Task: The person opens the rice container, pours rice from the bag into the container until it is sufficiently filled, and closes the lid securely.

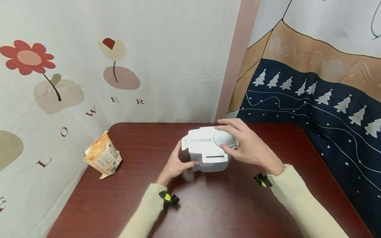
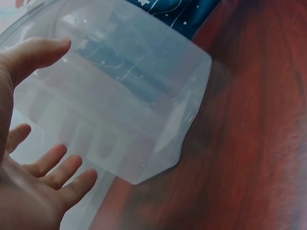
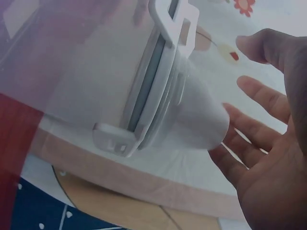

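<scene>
A translucent plastic storage container (image 1: 209, 165) with a white clip-on lid (image 1: 197, 137) stands on the table near its far edge. A round white cap (image 1: 224, 138) rises from the right part of the lid. My left hand (image 1: 175, 165) is at the container's left end, its thumb by the front wall; in the left wrist view its fingers (image 2: 76, 187) are spread and mirrored in the wall. Over the cap, my right hand (image 1: 247, 142) has its fingers and thumb spread around it. In the right wrist view the fingertips lie along the cap (image 3: 204, 120), with the thumb held apart.
An orange and white food packet (image 1: 104, 155) stands at the table's left edge. The dark red table (image 1: 232, 205) meets a flower-printed cloth (image 1: 178, 66) at the back and left. A navy and tan patterned cloth (image 1: 297, 102) hangs at the right.
</scene>
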The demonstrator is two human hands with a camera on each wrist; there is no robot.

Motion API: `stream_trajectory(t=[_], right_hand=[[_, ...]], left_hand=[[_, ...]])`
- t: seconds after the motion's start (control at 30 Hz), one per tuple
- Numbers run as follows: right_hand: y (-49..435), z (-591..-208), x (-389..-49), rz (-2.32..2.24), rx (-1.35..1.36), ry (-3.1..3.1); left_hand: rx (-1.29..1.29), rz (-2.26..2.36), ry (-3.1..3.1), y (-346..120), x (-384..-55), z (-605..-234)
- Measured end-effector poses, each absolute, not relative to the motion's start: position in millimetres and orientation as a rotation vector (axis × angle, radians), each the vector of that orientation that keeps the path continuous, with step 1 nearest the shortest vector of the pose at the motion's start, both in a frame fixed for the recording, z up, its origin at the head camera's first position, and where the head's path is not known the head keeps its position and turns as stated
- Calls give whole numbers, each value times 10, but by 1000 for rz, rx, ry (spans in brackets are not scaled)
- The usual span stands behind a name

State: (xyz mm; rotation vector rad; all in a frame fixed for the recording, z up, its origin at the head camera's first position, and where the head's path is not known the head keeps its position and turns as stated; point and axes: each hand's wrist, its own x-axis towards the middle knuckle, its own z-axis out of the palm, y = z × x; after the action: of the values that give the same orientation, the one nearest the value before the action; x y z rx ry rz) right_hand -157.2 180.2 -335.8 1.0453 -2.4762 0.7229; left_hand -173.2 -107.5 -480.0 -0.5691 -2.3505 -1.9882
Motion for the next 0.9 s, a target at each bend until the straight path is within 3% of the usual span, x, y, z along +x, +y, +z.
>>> stream_trajectory(t=[0.43,0.9], right_hand=[[2018,-3477,-1690,1004,830,-2586],[2066,-3508,-1695,1121,765,-2632]], left_hand=[[-277,-1970,-2287,-963,-1504,-4817],[-283,-2026,-2183,-915,-1514,-4859]])
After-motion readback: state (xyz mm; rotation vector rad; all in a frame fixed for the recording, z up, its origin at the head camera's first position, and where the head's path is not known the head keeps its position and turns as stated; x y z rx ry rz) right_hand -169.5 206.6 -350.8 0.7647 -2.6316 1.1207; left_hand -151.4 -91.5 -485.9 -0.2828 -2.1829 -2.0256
